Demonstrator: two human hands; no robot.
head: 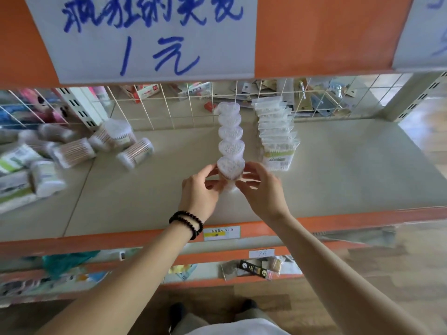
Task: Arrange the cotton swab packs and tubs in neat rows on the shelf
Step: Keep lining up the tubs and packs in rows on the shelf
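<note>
Gripping heart tub (231,168), hands (232,187) beneath "1元" sign (147,37).

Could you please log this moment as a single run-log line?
left hand: holds front heart tub | right hand: holds same tub | tub row: five, standing | flat packs: row beside | round tubs: toppled left

One head-worn camera looks forward and down, close over the shelf (338,170).
</note>
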